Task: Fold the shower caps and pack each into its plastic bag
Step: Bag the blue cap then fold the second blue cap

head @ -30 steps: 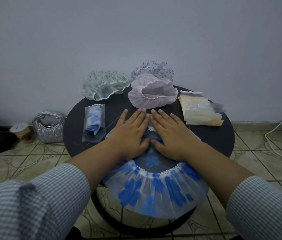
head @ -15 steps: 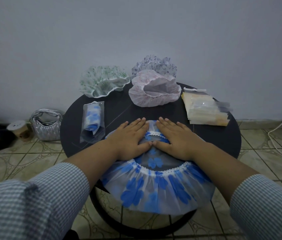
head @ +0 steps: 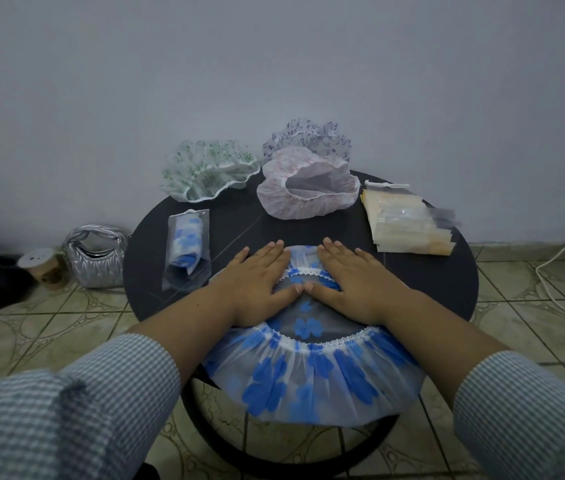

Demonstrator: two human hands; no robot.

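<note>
Round black table (head: 412,289) stands on tiled floor (head: 31,334) against a grey wall (head: 274,64). Your left hand (head: 257,282) and right hand (head: 354,282) press flat, fingers straight, on the blue-flowered shower cap (head: 309,379), which overhangs the table's near edge.

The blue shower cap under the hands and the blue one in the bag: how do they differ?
The spread cap lies flat and wide, overhanging the table edge; the bagged cap is rolled small. Both hands press the spread one; nothing touches the bagged one. Both share a blue flower print.
</note>
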